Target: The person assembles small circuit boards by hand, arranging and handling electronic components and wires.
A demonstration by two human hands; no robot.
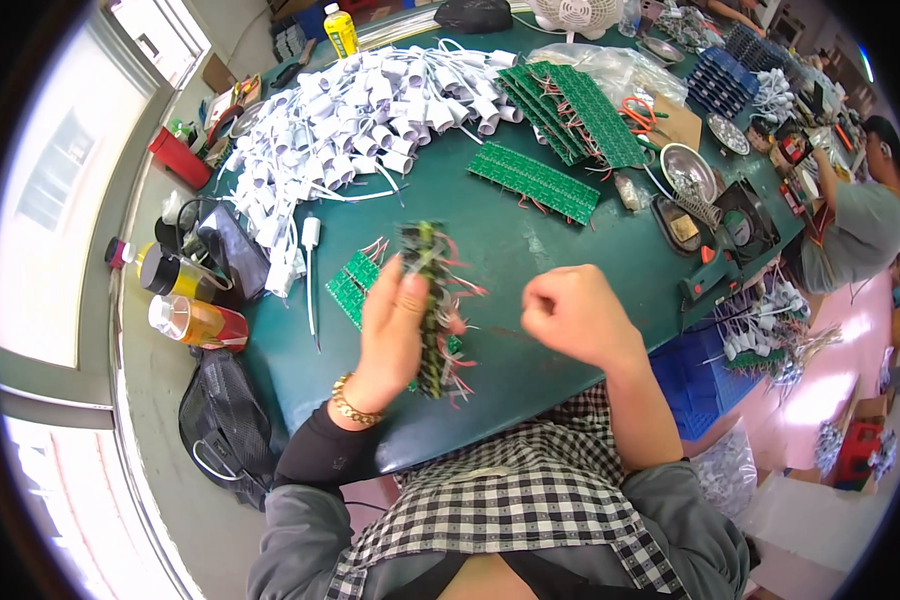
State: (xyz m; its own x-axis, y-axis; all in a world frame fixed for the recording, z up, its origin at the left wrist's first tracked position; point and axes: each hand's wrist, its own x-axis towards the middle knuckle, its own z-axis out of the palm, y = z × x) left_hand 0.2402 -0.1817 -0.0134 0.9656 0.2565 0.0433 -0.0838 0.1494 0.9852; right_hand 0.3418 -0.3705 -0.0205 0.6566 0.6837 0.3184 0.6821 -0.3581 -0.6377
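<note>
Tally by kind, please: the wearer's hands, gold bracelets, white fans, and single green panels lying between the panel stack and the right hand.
Hands: 2 (left hand, right hand)
Bracelet: 1
Fan: 1
Single panel: 1
Total: 5

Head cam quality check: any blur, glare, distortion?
Head view: the wired bundle in the left hand is smeared, probably by motion; the window at picture left is blown out and bowed; the pink floor at right has bright glare; corners fall to black.
</note>
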